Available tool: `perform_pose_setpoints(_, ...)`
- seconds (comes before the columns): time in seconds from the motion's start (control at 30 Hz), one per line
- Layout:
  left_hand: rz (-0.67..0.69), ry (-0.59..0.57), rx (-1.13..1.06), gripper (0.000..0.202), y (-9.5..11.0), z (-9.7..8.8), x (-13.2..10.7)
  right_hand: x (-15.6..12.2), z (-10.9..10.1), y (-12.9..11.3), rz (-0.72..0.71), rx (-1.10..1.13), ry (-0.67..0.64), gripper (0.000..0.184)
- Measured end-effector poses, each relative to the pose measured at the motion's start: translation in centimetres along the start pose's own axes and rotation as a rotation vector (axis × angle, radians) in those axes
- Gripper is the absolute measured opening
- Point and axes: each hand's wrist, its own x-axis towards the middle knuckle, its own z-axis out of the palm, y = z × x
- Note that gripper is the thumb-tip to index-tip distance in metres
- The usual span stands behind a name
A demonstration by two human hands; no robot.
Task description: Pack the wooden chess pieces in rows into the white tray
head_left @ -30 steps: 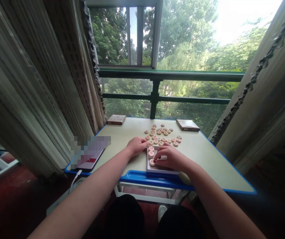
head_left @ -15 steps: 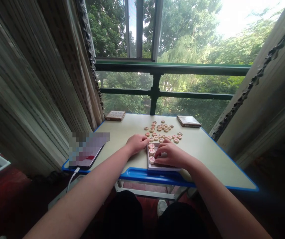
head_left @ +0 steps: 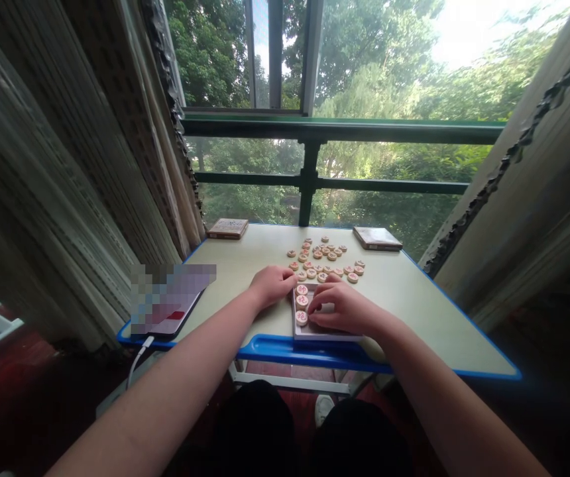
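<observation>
Head view, landmark: one open, shallow, pale box (head_left: 325, 336) on the cream table (head_left: 429, 318), at its near edge. Long axis of box: cannot be told, given foreshortening and the right hand across it.

Contents seen: three round pieces, flat, red characters upward, lined up along the left wall and running away from the person: far piece (head_left: 301, 290), middle piece (head_left: 301, 302), near piece (head_left: 301, 318). Being round, they have no long axis.

Left hand (head_left: 276, 285): fingers curled, tips at the box's far left corner; gripping or only resting, cannot tell.

Right hand (head_left: 342, 306): over the box, fingers bent, thumb and fingertips just beside the near piece; whether anything is held, cannot tell.

Beyond the box: loose pieces (head_left: 332, 256), scattered.

Far left and far right of the box: two flat cases (head_left: 378, 238), contents unseen.

Left of the box: flat-screened device (head_left: 185, 321), white cable (head_left: 138, 358).

Before the box: blue trough (head_left: 275, 344).
</observation>
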Motion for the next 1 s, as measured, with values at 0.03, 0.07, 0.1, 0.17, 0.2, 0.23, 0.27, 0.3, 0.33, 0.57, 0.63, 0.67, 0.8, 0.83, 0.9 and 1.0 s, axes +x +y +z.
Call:
perform_pose_setpoints(0.03, 0.004, 0.004, -0.002, 0.034, -0.1, 0.0, 0.0, 0.0, -0.1, 0.0, 0.013, -0.003, 0.015, 0.011)
perform_pose_setpoints(0.07, 0.008, 0.008, -0.005, 0.033, -0.1, 0.1, 0.0, 0.0, -0.2, 0.1, 0.032, -0.011, 0.034, 0.012)
perform_pose_setpoints(0.1, 0.011, 0.011, -0.008, 0.033, -0.2, 0.1, 0.0, 0.0, -0.3, 0.1, 0.055, -0.024, 0.054, 0.013)
perform_pose_setpoints(0.17, 0.010, 0.013, -0.012, 0.032, -0.3, 0.2, 0.1, 0.1, -0.3, 0.3, 0.110, -0.062, 0.092, 0.016)
perform_pose_setpoints(0.2, 0.007, 0.011, -0.013, 0.032, -0.3, 0.2, 0.1, 0.2, -0.3, 0.4, 0.138, -0.083, 0.103, 0.017)
perform_pose_setpoints(0.23, 0.006, 0.009, -0.014, 0.032, -0.3, 0.2, 0.1, 0.2, -0.2, 0.5, 0.160, -0.103, 0.105, 0.018)
perform_pose_setpoints(0.27, 0.006, 0.005, -0.015, 0.032, -0.3, 0.2, 0.2, 0.2, 0.0, 0.6, 0.175, -0.119, 0.103, 0.018)
perform_pose_setpoints(0.3, 0.007, 0.000, -0.017, 0.032, -0.3, 0.2, 0.2, 0.2, 0.1, 0.7, 0.184, -0.132, 0.098, 0.019)
perform_pose_setpoints(0.33, 0.009, -0.004, -0.019, 0.033, -0.3, 0.2, 0.2, 0.2, 0.3, 0.9, 0.186, -0.141, 0.096, 0.020)
perform_pose_setpoints(0.57, 0.001, -0.008, -0.031, 0.034, -0.3, 0.1, 0.2, 0.2, 0.7, 1.3, 0.174, -0.145, 0.115, 0.022)
perform_pose_setpoints(0.63, 0.004, -0.009, -0.030, 0.033, -0.3, 0.1, 0.2, 0.2, 0.7, 1.3, 0.172, -0.145, 0.114, 0.022)
perform_pose_setpoints(0.67, 0.003, -0.011, -0.032, 0.033, -0.3, 0.1, 0.2, 0.3, 0.6, 1.3, 0.171, -0.146, 0.111, 0.021)
perform_pose_setpoints(0.8, 0.010, -0.011, -0.034, 0.032, -0.3, 0.1, 0.3, 0.3, 0.6, 1.2, 0.163, -0.159, 0.102, 0.018)
perform_pose_setpoints(0.83, 0.010, -0.010, -0.032, 0.032, -0.3, 0.1, 0.3, 0.3, 0.7, 1.1, 0.158, -0.160, 0.100, 0.017)
perform_pose_setpoints(0.9, 0.008, -0.009, -0.024, 0.033, -0.3, 0.1, 0.3, 0.3, 0.7, 1.1, 0.139, -0.157, 0.095, 0.017)
perform_pose_setpoints(1.0, 0.004, -0.007, -0.013, 0.033, -0.2, 0.0, 0.2, 0.4, 0.7, 1.0, 0.119, -0.149, 0.092, 0.018)
